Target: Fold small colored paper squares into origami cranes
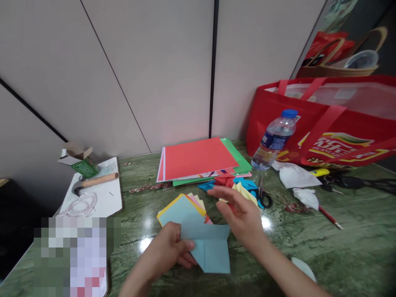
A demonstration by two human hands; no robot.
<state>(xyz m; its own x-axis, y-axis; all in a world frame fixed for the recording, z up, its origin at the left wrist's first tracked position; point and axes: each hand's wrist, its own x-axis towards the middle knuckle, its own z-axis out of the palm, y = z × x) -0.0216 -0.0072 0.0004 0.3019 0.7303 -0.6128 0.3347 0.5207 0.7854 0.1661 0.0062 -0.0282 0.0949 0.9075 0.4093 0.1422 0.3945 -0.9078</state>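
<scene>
A light blue sheet of paper (213, 249), creased and partly folded, is pinched at its left side by my left hand (173, 247), thumb on top. My right hand (241, 214) is raised just beyond the sheet's upper right corner, fingers apart and holding nothing. Behind the sheet lies a fanned stack of coloured square papers (182, 208), with light blue on top and yellow, pink and orange edges showing. Folded blue, red and yellow paper pieces (246, 194) sit past my right hand, which partly hides them. Black-handled scissors (264, 198) lie beside those pieces.
Large red and green sheets (198, 156) lie against the wall. At right stand a water bottle (275, 140) and a red bag (324, 123), near tissues (295, 175) and a red pen-like tool (331, 217). At left, a hammer (99, 180) and small box (82, 161) rest on a white board (116, 198).
</scene>
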